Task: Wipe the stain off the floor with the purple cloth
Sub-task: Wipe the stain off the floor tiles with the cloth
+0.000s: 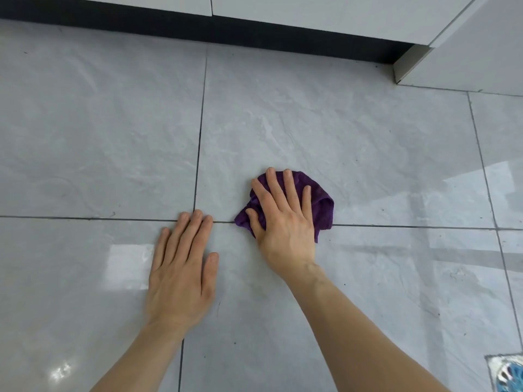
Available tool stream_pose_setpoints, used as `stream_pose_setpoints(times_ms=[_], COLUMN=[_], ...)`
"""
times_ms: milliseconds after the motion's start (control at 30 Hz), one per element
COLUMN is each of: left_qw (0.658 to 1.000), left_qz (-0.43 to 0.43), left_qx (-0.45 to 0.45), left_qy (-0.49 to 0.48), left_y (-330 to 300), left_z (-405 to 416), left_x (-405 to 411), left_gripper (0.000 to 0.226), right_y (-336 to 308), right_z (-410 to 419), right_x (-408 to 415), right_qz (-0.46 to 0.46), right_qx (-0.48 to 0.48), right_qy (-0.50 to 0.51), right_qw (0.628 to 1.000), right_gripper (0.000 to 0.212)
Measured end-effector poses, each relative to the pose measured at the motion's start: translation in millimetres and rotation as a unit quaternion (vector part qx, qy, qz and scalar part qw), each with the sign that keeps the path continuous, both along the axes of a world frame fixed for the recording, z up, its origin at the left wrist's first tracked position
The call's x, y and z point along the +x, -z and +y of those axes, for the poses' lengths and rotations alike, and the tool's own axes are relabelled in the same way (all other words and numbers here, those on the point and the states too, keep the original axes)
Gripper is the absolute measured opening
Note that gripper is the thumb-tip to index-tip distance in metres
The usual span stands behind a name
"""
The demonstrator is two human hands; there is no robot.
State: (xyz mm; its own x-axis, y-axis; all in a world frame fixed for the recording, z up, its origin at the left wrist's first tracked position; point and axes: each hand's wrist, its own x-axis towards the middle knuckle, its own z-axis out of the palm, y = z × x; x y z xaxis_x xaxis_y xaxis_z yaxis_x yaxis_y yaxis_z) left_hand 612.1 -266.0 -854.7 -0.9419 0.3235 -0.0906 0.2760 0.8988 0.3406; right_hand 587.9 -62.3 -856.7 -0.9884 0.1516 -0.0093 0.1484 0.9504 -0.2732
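Observation:
The purple cloth [322, 205] lies bunched on the grey tiled floor [353, 142], just across a grout line in the middle of the view. My right hand [283, 216] presses flat on top of it, fingers spread, thumb curled on its left edge. To its left my left hand [181, 267] rests palm down on the bare tile, fingers together, holding nothing. No stain shows around the cloth; whatever is under it is hidden.
White cabinet fronts [311, 12] over a dark toe-kick [198, 32] run along the far edge, and a cabinet corner [407, 66] juts out at the upper right. A metal floor drain [506, 372] sits at the bottom right. Small dark specks dot the tiles.

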Motion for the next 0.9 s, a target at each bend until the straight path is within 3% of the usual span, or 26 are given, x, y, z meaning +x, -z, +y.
stream_pose_setpoints(times_ms=[367,567,900], left_qw=[1.0,1.0,1.0], left_qz=[0.003,0.01,0.01], left_qx=[-0.007,-0.009,-0.014], left_qy=[0.0,-0.003,0.0], left_y=[2.4,1.3,-1.0], left_z=[0.4,3.0,4.8], left_x=[-0.2,-0.3,0.3], left_gripper=[0.06,0.062,0.063], right_y=[-3.2,-1.4,-3.3], right_z=[89.5,80.2,-0.8], right_x=[50.4,61.7,109.5], right_qz=[-0.015,-0.002,0.047], right_qx=[-0.013,-0.04,-0.11], right_qy=[0.195,0.261,0.213], right_qw=[0.981,0.965,0.97], right_gripper=[0.052,0.055,0.054])
